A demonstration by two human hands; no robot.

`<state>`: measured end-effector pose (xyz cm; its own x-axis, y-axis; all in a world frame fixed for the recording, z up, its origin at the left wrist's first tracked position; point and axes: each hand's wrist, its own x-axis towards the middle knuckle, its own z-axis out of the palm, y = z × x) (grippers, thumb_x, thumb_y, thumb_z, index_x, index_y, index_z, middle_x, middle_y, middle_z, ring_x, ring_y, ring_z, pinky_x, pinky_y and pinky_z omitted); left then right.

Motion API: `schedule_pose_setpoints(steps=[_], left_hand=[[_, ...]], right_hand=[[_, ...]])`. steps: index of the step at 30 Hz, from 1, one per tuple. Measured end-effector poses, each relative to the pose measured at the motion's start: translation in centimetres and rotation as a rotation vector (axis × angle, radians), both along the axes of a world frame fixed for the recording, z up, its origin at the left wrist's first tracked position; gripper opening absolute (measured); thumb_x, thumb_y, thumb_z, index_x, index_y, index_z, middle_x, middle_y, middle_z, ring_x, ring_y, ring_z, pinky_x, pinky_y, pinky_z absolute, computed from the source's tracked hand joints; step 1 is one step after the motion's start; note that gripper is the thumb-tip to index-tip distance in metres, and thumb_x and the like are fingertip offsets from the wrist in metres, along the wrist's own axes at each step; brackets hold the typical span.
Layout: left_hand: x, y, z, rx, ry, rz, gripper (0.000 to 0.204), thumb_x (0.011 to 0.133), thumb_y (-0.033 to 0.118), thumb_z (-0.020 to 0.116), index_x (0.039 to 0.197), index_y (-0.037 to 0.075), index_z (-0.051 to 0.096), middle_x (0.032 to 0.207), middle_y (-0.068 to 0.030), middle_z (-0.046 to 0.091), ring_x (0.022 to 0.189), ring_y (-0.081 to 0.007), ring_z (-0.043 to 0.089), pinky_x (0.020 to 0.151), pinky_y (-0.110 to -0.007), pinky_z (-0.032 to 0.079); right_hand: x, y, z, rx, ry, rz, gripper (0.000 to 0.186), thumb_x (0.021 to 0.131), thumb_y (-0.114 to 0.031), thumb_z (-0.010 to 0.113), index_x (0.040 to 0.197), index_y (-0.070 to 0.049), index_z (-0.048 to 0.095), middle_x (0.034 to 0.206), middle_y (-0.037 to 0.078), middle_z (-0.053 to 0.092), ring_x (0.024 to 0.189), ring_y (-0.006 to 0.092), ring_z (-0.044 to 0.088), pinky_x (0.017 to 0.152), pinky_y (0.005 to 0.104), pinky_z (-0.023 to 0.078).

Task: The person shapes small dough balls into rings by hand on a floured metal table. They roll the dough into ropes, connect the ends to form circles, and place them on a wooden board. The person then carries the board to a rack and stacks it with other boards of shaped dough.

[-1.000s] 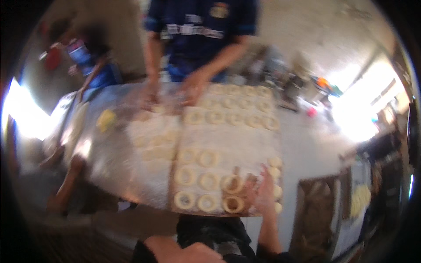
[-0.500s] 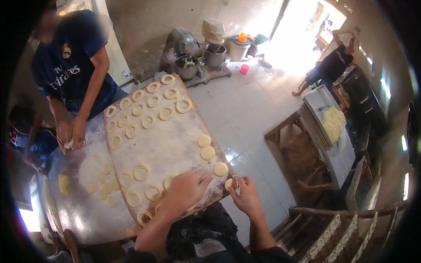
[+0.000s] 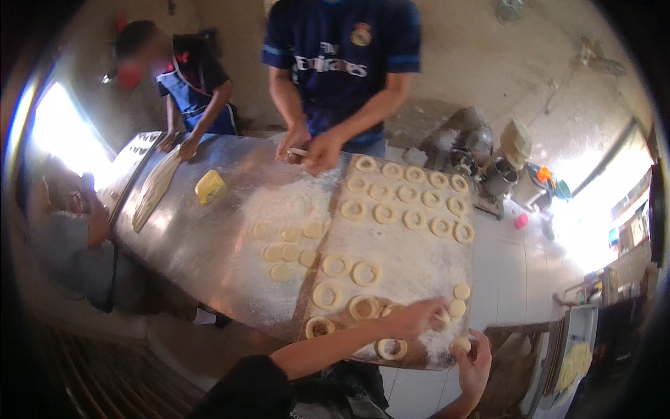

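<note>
My left hand [image 3: 420,318] reaches across the near right part of a floured wooden board [image 3: 401,260], its blurred fingertips at a small pale dough disc [image 3: 442,320]. At the board's near right corner, my right hand [image 3: 476,363] has its thumb and fingers round the edge of another dough disc [image 3: 460,343]. Two more discs, one of them a round [image 3: 461,292], lie just beyond my hands. Several flat dough rings are on the board, including a near ring [image 3: 340,296] left of my hands; my left forearm partly covers one.
A metal table [image 3: 230,265] adjoins the board on the left, carrying flour, pale discs [image 3: 280,272], a yellow lump [image 3: 209,187] and a long dough strip [image 3: 155,188]. Across it, a person in a dark jersey [image 3: 342,91] handles something small; another person [image 3: 199,98] works farther left. Mixers [image 3: 478,143] stand beyond.
My view has swung left, bringing more of the metal table and a second worker into sight. My left hand has moved toward the right-hand discs; my right hand stays at the corner disc.
</note>
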<state>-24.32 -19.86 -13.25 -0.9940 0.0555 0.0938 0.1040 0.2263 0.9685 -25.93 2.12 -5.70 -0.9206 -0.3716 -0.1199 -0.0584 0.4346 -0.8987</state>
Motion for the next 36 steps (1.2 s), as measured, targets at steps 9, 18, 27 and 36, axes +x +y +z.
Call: schedule_pose_setpoints(steps=[9,18,27,36], left_hand=[[20.6,-29.1,-3.7,-0.314,-0.281,1.086,0.028,0.086,0.009,0.063,0.113,0.002,0.066,0.115,-0.0175,0.067,0.105,-0.0334,0.065,0.091,-0.040,0.050],[22.2,-36.2,-8.3,-0.549,-0.360,1.002,0.023,0.087,0.006,0.058,0.107,0.005,0.069,0.103,-0.0124,0.068,0.105,-0.0292,0.063,0.090,-0.045,0.050],[15.8,-38.0,-1.2,-0.771,-0.093,0.924,0.022,0.084,0.019,0.059,0.091,0.002,0.071,0.088,-0.0186,0.069,0.085,-0.0335,0.068,0.074,-0.047,0.052],[8.7,-34.9,8.1,-0.767,0.076,0.723,0.020,0.086,0.019,0.059,0.087,0.002,0.071,0.082,-0.0189,0.069,0.079,-0.0342,0.069,0.069,-0.046,0.053]], right_hand=[[1.2,-35.2,-4.7,0.053,0.364,0.904,0.022,0.085,-0.014,0.067,0.104,-0.004,0.067,0.102,0.016,0.065,0.095,0.0339,0.064,0.081,0.0407,0.054],[4.6,-54.8,-14.3,0.467,0.964,0.735,0.029,0.076,-0.024,0.066,0.100,-0.008,0.073,0.103,0.023,0.067,0.108,0.0407,0.057,0.098,0.0505,0.043],[7.1,-54.6,-14.3,0.265,0.605,0.946,0.031,0.086,-0.017,0.061,0.114,-0.004,0.061,0.106,0.016,0.064,0.104,0.0300,0.059,0.090,0.0431,0.047],[5.1,-46.5,-9.1,0.134,-0.008,0.710,0.051,0.092,-0.032,0.062,0.132,-0.005,0.048,0.107,0.011,0.063,0.095,0.0195,0.063,0.079,0.0353,0.052]])
